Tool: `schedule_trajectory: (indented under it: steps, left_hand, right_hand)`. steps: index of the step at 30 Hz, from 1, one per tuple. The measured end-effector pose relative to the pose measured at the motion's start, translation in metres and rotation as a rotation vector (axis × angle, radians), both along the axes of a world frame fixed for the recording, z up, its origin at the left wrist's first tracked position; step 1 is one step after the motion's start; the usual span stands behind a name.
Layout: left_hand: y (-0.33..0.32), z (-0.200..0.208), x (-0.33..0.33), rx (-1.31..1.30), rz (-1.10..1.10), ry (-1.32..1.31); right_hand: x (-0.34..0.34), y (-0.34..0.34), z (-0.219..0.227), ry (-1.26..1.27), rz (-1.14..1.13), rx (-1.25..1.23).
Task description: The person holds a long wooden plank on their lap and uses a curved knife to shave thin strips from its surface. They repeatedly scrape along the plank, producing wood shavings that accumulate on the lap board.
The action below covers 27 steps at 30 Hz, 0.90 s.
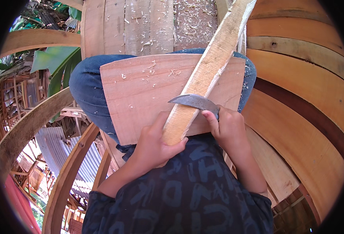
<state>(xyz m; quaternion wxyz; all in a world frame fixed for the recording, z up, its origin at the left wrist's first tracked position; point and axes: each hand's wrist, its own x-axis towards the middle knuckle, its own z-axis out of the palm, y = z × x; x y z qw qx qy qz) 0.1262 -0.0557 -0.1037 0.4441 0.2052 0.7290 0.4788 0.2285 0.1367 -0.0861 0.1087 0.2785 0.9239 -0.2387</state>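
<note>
My left hand (pixel 152 138) is wrapped round the near end of a long, rough-sawn wooden strip (pixel 213 62). The strip slants away from me toward the far right, with pale, ragged edges. In my right hand (pixel 230 126) is a curved knife (pixel 195 101), gripped by its handle, which my fingers hide. Its grey blade lies across the strip a little beyond my left hand, the pointed tip to the left. Beneath the strip, a broad reddish plywood board (pixel 148 89) rests over my lap, with a few shavings on it.
Wooden floor planks (pixel 137 27) strewn with shavings (pixel 195 23) extend ahead of my knees. A slatted plank wall (pixel 296 78) curves along the right. At the left are wooden rails (pixel 35 124), with a banana leaf (pixel 59 64) and corrugated metal sheets (pixel 70 156) beyond them.
</note>
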Motion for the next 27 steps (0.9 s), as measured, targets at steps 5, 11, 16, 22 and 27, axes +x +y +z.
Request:
schedule_trajectory:
  steps: [5,11,16,22,27]
  left_hand:
    - [-0.002,0.0,0.001,0.043,0.027,0.023]
    - [-0.001,0.0,0.0,-0.003,0.0,-0.031]
    - [-0.002,0.002,0.0,0.015,0.014,0.006]
    - [0.003,0.002,-0.004,0.006,-0.006,0.001]
    - [0.001,0.002,0.0,-0.021,-0.018,0.038]
  right_hand:
    - [-0.014,0.059,-0.017,0.011,-0.465,-0.098]
    - [-0.008,0.021,-0.004,0.023,-0.099,-0.065]
    - [-0.013,0.037,-0.014,0.032,-0.082,-0.009]
    - [-0.007,0.021,-0.021,0.085,-0.188,-0.002]
    - [0.002,0.01,-0.016,0.092,-0.032,-0.094]
